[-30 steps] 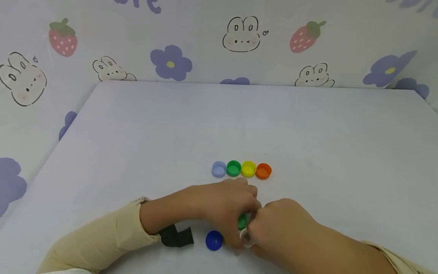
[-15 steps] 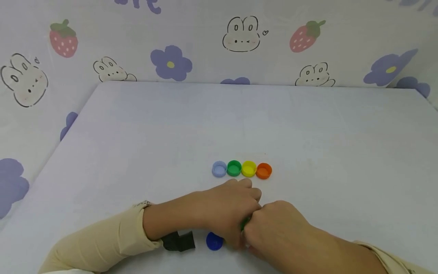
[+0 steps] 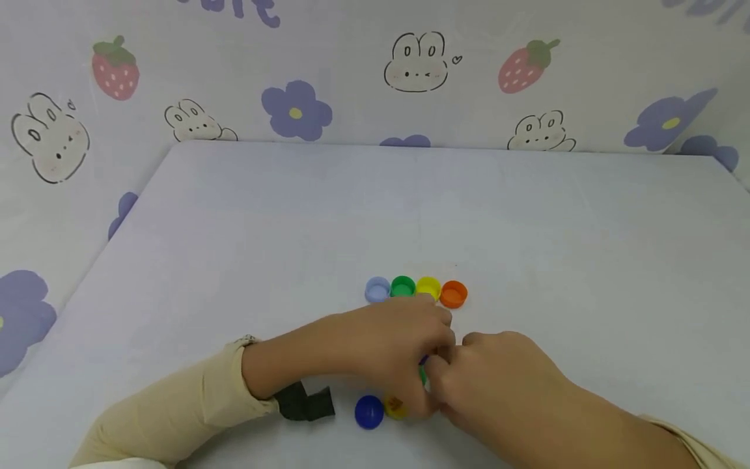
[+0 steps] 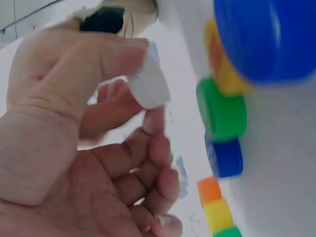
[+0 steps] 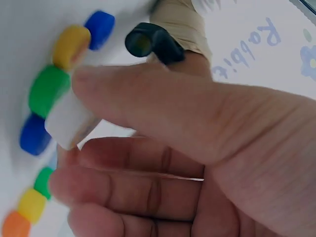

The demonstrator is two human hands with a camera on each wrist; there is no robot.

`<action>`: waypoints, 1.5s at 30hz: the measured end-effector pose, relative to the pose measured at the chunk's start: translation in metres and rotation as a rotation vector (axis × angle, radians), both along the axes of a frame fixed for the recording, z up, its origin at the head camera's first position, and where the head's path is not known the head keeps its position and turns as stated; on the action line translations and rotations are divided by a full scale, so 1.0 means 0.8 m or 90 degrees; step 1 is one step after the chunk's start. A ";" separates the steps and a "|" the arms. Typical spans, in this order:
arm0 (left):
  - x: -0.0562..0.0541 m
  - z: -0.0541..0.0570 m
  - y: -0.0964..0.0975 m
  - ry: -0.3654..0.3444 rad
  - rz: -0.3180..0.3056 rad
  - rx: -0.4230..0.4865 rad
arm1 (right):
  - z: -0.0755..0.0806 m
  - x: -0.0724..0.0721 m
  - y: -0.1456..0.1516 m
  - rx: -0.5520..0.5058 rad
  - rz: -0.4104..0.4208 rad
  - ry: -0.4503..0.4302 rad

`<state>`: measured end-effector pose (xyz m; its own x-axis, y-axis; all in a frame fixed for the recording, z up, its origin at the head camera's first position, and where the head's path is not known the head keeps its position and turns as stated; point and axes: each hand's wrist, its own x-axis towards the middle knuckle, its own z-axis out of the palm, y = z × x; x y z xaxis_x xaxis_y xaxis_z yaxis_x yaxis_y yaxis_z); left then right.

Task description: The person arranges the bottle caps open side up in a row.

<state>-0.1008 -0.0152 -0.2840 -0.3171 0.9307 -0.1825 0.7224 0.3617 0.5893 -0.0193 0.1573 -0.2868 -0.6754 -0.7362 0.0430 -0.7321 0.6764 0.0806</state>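
Head view: over a white tabletop [image 3: 574,241], with left hand [image 3: 392,348] between nine and ten o'clock and right hand [image 3: 504,384] between three and four o'clock of the meeting fingertips. Pinched between thumb and index finger of left hand, and likewise of right hand: a white bottle cap [image 5: 73,122], clear in both wrist views but hidden from above. Held near a green cap [image 5: 48,91] and inner blue cap [image 5: 34,136], apart from both in left wrist view. Set at eight o'clock from the fingertips: outer blue cap [image 3: 369,412], beside a yellow cap [image 3: 396,408] with a reddish-brown mark. Lined up across eleven to twelve o'clock, hollow side up: light-blue cap [image 3: 377,290], far green cap [image 3: 403,284], far yellow cap [image 3: 428,284], orange cap [image 3: 454,294]. Around both forearms: cream sleeves [image 3: 176,404].
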 end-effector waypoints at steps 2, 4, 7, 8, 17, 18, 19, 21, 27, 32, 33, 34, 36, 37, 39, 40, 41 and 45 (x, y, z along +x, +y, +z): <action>-0.007 0.002 -0.004 -0.080 0.020 0.025 | 0.005 0.000 0.004 -0.026 0.012 0.038; -0.012 0.004 -0.008 -0.153 0.035 0.050 | 0.011 -0.001 0.007 -0.049 0.021 0.060; -0.017 0.007 -0.011 -0.212 0.048 0.077 | 0.017 -0.002 0.015 -0.057 0.020 0.050; -0.017 0.008 -0.012 -0.222 0.048 0.089 | 0.019 -0.002 0.017 -0.053 0.013 0.034; -0.023 0.016 -0.015 -0.293 0.092 0.197 | 0.039 -0.012 0.027 -0.093 -0.064 0.062; -0.024 0.017 -0.016 -0.300 0.101 0.209 | 0.041 -0.013 0.028 -0.096 -0.078 0.063; -0.024 0.017 -0.016 -0.307 0.111 0.222 | 0.043 -0.015 0.029 -0.099 -0.091 0.063; -0.025 0.018 -0.016 -0.323 0.127 0.253 | 0.047 -0.017 0.030 -0.110 -0.114 0.063; -0.022 0.014 -0.009 -0.275 0.168 0.390 | 0.063 -0.028 0.035 -0.177 -0.149 0.086; -0.021 0.009 -0.004 -0.060 0.188 0.472 | 0.073 -0.054 0.047 -0.260 -0.196 -0.009; -0.021 0.008 -0.004 -0.018 0.192 0.479 | 0.074 -0.060 0.049 -0.280 -0.204 -0.047; -0.022 0.007 -0.004 0.024 0.195 0.483 | 0.075 -0.066 0.052 -0.302 -0.210 -0.087; -0.023 0.006 -0.004 0.090 0.199 0.486 | 0.075 -0.077 0.058 -0.347 -0.220 -0.173; -0.023 0.005 -0.004 0.118 0.200 0.487 | 0.074 -0.082 0.060 -0.366 -0.224 -0.214; -0.025 0.005 -0.004 0.163 0.201 0.484 | 0.072 -0.090 0.065 -0.400 -0.224 -0.287; -0.025 0.005 -0.004 0.178 0.199 0.483 | 0.071 -0.093 0.067 -0.414 -0.218 -0.315; -0.026 0.004 -0.004 0.186 0.198 0.483 | 0.069 -0.095 0.069 -0.427 -0.211 -0.339; -0.028 0.003 -0.003 0.190 0.189 0.480 | 0.062 -0.102 0.075 -0.472 -0.182 -0.426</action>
<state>-0.1233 -0.0177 -0.2815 -0.5025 0.6406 0.5807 0.8230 0.1487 0.5482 -0.1007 0.2174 -0.2376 -0.8731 -0.4867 -0.0278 -0.2791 0.5459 -0.7900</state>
